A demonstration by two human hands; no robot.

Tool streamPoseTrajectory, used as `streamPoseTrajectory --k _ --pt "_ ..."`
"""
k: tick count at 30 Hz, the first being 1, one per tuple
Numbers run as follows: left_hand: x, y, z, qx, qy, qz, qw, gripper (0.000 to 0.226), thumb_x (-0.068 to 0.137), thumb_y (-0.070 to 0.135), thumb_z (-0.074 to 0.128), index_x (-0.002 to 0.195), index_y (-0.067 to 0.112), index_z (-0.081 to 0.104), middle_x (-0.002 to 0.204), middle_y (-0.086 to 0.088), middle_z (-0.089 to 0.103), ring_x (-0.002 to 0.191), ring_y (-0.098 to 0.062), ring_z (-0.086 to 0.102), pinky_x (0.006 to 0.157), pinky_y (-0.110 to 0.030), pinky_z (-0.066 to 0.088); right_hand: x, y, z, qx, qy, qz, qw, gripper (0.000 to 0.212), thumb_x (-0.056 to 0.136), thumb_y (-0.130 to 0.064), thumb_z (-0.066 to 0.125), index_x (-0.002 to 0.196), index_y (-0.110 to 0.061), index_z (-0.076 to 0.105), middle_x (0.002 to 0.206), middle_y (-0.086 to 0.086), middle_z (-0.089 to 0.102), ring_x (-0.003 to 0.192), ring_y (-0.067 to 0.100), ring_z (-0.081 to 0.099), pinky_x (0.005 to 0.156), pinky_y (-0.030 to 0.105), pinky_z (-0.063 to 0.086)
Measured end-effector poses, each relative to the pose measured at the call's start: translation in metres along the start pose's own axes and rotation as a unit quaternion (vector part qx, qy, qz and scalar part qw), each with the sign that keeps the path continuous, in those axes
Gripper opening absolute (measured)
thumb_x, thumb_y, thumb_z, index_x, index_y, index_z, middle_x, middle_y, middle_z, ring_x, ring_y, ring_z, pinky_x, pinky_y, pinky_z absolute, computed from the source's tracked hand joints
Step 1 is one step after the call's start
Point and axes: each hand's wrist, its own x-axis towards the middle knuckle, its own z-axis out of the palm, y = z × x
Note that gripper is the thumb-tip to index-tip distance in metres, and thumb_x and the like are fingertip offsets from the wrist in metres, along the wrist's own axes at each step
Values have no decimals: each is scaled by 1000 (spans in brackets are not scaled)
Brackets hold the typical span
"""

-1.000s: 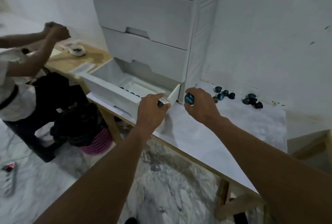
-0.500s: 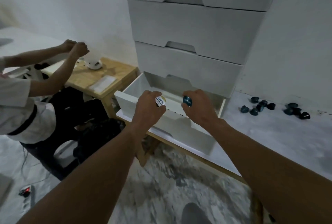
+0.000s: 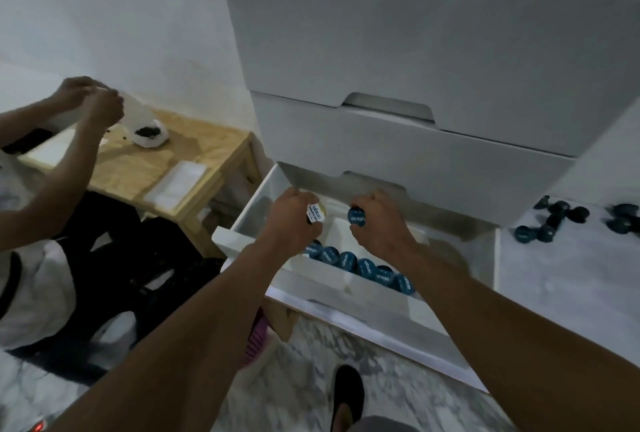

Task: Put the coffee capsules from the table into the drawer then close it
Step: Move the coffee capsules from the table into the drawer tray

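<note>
Head view: my left hand (image 3: 294, 220) grips a white-lidded capsule (image 3: 316, 213) and my right hand (image 3: 377, 224) grips a blue capsule (image 3: 356, 216). Both are now above the open drawer (image 3: 346, 288), further in than half a second ago. A row of capsules (image 3: 360, 265) lines its front wall, and loose capsules (image 3: 554, 220) lie on the desk (image 3: 571, 279) to its right.

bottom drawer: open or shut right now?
Open. The drawer is pulled out from the cabinet, its inside exposed, with a row of blue capsules lying in it.
</note>
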Motion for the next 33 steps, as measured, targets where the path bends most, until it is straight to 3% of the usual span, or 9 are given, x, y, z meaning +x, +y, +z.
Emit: streamPoseTrajectory --k 5,8,15,21,26,33 --pt "42 -21 12 38 -58 50 996 33 78 29 71 109 20 65 112 -5 64 97 -21 59 94 -36 45 27 3 24 -6 -20 36 999 42 79 -4 69 120 -9 63 112 14 55 102 29 55 83 23 38" --pt "61 -28 20 39 -93 84 991 43 80 26 70 121 18 61 118 -5 61 105 -20 57 90 -27 40 32 4 34 -9 -31 68 997 44 78 -4 68 121 -10 63 112 13 57 104 30 56 87 26 42" --pt "85 -45 37 59 -195 194 960 43 80 22 70 121 14 61 113 -10 60 101 -24 57 88 -30 44 30 -5 51 2 -11 173 985 45 81 -5 67 124 -12 60 120 16 54 109 31 56 93 27 42" --pt "92 -54 44 71 -218 243 942 37 82 24 66 116 12 62 114 -12 56 103 -26 55 87 -30 43 27 -11 61 2 -4 229 973 48 78 -6 71 124 -14 61 122 16 56 112 31 56 97 30 44" --pt "94 -55 52 76 -225 255 937 35 86 22 63 117 7 60 117 -14 55 106 -28 55 89 -32 44 30 -11 67 -5 -16 236 972 47 79 -8 71 125 -14 61 124 15 56 114 30 55 98 32 44" --pt "97 -50 62 103 -237 260 930 31 88 18 60 117 7 59 116 -13 54 106 -27 55 81 -29 42 35 -2 73 -16 -56 226 972 50 80 -7 68 129 -14 57 125 16 55 114 30 54 97 33 43"
